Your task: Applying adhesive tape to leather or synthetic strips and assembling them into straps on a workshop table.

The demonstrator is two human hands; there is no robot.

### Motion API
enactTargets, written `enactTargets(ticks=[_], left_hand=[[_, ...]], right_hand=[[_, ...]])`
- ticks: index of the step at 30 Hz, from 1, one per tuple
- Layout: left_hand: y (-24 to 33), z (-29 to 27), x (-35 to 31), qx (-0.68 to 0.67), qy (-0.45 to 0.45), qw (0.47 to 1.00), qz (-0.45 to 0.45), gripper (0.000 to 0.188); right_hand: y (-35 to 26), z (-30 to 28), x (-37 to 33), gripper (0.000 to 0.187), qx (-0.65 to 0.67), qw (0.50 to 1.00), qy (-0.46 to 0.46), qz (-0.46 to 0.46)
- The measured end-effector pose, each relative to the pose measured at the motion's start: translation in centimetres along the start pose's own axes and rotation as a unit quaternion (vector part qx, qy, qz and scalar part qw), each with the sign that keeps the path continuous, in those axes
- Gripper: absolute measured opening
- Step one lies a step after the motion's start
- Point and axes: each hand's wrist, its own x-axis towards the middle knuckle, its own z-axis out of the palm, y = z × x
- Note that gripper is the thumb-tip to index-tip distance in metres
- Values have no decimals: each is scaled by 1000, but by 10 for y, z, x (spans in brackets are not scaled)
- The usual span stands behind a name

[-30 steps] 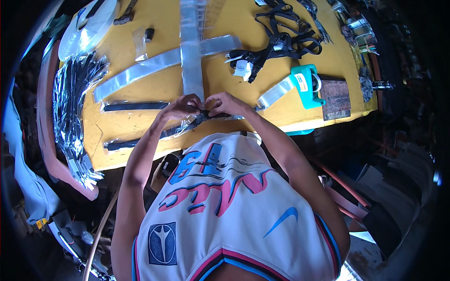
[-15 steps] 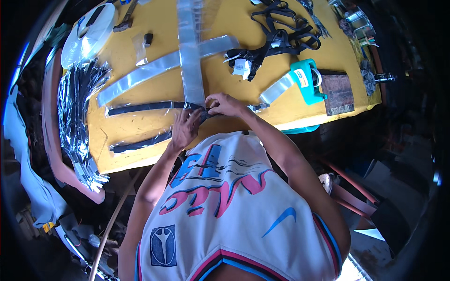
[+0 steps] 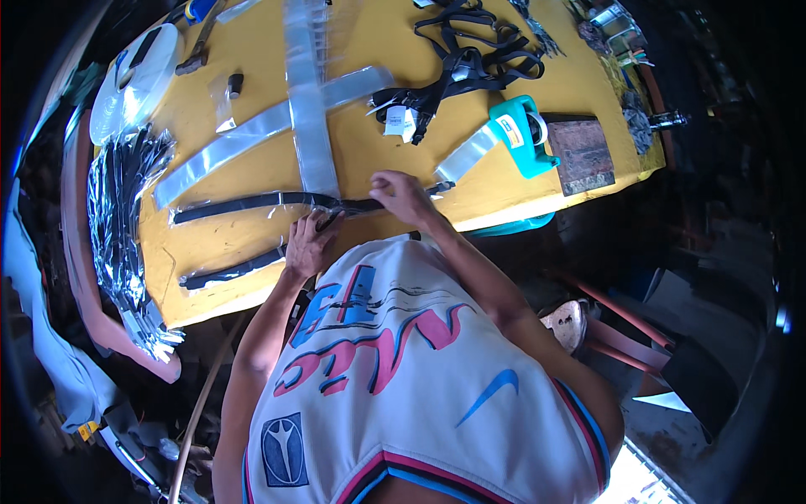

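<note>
Pressing down near the front edge of the yellow desk (image 3: 520, 181), your left hand (image 3: 307, 244) lies flat, fingers spread, on the bagged black strap (image 3: 252, 203); just right, your right hand (image 3: 403, 195) pinches the strap's end, with the teal tape dispenser (image 3: 522, 134) beyond.

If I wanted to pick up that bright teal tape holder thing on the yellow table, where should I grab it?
Probably by the curved handle part of the teal plastic tape dispenser, the end pointing at the table's near edge. Come from the near, right side: there the yellow table is bare. A clear tape strip trails off its left side, and a brown rectangular block sits close on its right.
</note>
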Motion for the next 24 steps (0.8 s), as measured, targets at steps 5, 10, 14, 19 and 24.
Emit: enactTargets(ticks=[5,10,14,19,24], left_hand=[[-4,6,3,-6,30,999,27,48],[0,7,-4,29,46,998,15,42],[-2,8,-3,29,20,999,19,41],[-4,11,-3,22,26,999,24,39],[-3,12,-6,49,10,999,19,38]], right_hand=[[38,-85,-65,22,-2,973,190,133],[70,-174,-102,21,64,926,331,168],[94,-276,-94,17,-28,901,427,71],[107,-363,-63,25,-199,942,222,156],[121,-378,-36,38,-61,971,-2,233]])
